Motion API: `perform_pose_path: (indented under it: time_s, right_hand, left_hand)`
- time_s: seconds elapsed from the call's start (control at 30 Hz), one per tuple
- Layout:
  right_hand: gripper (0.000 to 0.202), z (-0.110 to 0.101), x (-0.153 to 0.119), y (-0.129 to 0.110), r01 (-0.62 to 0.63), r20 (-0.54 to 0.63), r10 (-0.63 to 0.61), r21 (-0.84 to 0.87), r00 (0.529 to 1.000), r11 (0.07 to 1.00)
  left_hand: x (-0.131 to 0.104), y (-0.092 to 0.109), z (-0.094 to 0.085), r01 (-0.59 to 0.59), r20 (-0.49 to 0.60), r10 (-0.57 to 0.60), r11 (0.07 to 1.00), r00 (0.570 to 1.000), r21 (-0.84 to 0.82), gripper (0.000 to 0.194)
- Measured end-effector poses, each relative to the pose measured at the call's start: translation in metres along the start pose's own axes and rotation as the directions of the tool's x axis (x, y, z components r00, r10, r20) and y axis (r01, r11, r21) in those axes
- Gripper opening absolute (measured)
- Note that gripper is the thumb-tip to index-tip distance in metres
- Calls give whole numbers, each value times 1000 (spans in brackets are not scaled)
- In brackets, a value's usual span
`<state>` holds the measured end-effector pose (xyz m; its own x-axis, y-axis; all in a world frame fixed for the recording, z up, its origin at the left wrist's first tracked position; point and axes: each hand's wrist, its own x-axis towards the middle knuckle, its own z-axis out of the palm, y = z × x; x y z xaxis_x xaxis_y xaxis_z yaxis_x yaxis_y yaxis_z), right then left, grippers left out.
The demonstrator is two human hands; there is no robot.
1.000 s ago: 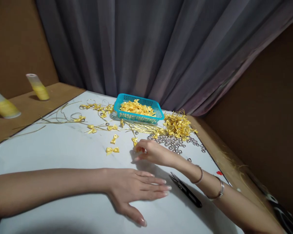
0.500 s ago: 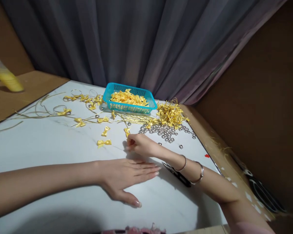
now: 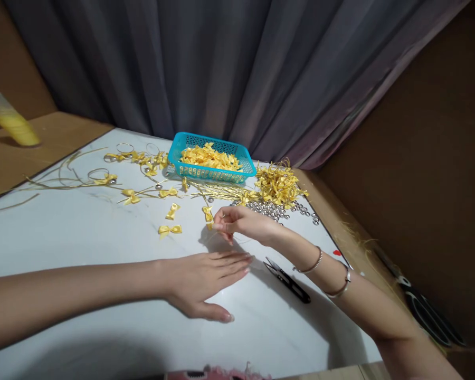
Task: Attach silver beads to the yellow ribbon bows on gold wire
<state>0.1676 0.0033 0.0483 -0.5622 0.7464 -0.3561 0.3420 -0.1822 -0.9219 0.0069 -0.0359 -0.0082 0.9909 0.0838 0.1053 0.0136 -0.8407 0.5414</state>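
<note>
My left hand (image 3: 208,282) lies flat on the white tabletop (image 3: 114,311), fingers stretched to the right and thumb apart. Just beyond it, my right hand (image 3: 241,224) is raised slightly with thumb and fingers pinched together. What it pinches is too small to make out; a faint thread-like line runs below the fingers. A yellow ribbon bow (image 3: 207,213) lies right at those fingertips. Two more bows, one upright (image 3: 172,211) and one sideways (image 3: 170,230), rest to the left. Black thread snips (image 3: 288,282) lie below my right forearm.
A blue basket (image 3: 216,173) of yellow bows stands at the back. Right of it are a pile of bows on gold ties (image 3: 277,183) and scattered silver beads (image 3: 269,210). Gold cords (image 3: 59,183) lie left. Large scissors (image 3: 427,311) lie at right, a yellow-filled cylinder (image 3: 13,124) at far left.
My right hand has moved right and a little away from me, its fingers turning more into view. The snips show more fully. My left hand stays flat, shifted slightly.
</note>
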Motion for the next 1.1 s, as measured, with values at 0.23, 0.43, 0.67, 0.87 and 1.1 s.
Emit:
perform_pose_path:
  time_s: [0.23,0.43,0.67,0.87,1.1]
  right_hand:
    - [15,-10,-33,-37,11,15,-19,420,1000,908]
    - [17,-17,-53,-64,122,-12,-129,403,992,907]
    - [17,-30,-79,-78,352,-198,-307,261,931,899]
    - [23,-45,-89,-45,384,-361,-363,-13,859,923]
    - [62,-4,-82,-21,294,-147,-394,-450,907,844]
  left_hand:
    - [14,-2,-13,326,-400,-408,910,821,-258,53]
    - [51,14,-58,63,-361,-333,805,871,-590,45]
    - [45,43,-87,159,-246,-461,677,853,-718,33]
    - [6,51,-85,374,51,-539,509,841,-775,36]
    - [-12,44,-94,491,241,-571,335,785,-804,29]
